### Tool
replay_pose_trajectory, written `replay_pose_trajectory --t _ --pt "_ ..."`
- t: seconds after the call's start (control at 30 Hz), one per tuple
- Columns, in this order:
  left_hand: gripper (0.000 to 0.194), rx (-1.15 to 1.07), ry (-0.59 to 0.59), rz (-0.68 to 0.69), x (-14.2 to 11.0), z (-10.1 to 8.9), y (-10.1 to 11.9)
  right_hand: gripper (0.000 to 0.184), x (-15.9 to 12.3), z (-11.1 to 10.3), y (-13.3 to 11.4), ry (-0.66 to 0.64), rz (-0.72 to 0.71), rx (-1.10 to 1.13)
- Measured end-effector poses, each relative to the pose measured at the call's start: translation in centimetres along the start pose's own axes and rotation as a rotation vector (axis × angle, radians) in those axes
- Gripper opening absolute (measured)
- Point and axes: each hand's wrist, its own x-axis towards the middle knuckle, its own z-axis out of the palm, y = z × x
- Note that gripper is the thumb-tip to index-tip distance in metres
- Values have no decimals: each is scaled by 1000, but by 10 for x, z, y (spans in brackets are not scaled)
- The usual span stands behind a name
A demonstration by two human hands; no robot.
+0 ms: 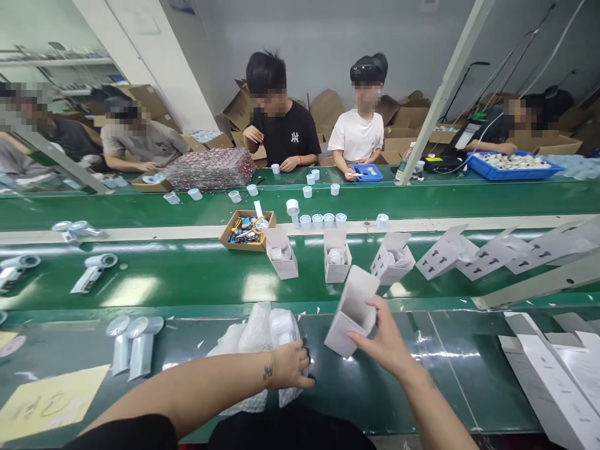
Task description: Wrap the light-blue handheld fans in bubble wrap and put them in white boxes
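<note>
My right hand (384, 340) grips an open white carton (349, 319) by its side, thumb on the front, and holds it tilted with its flap up. The carton looks hollow at its mouth. My left hand (291, 364) lies over a bubble-wrapped item (284, 325), its fingers curled around the right side. What is inside the wrap cannot be made out clearly. More bubble-wrapped bundles (255, 328) lie just left of it. Farther left, grey hair-dryer-shaped bodies (140, 350) lie side by side on the bench.
Open cartons with wrapped contents (336, 257) stand along the green belt (187, 284). A cardboard tray of small parts (247, 230) sits behind. Flat white cartons (546, 375) are stacked at right, beside a slanted metal post (539, 287). A yellow sheet (51, 400) lies at left. Several co-workers sit opposite.
</note>
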Motion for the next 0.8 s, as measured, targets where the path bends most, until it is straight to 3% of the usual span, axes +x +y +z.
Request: replay_pose_trajectory --t 0.1,0.2,0.3,0.37,0.47,0.53,0.63,0.7,0.8 --pt "48 42 -6 -15 -4 -6 1 63 1 36 5 -40 -139 9" --pt "33 -8 113 -226 -27 -51 -8 70 0 48 9 -37 -209 -11" --pt "13 -317 439 -508 -57 -107 -4 76 0 50 8 -37 -225 -18" --pt "9 -577 709 -598 -72 -135 5 81 1 51 6 -37 -223 4" --pt "15 -891 974 -645 -78 -157 13 85 2 57 2 -38 -249 33" --pt "19 -1005 1058 -699 -72 -159 11 85 1 61 0 -32 -262 28" --pt "18 -939 994 -833 -59 -155 3 86 -1 69 -2 24 -238 20" --pt "12 -719 833 -882 -50 -151 2 83 -2 76 -6 51 -269 19" --pt "4 -311 548 -834 -33 -150 11 79 -1 89 -15 20 -354 14"
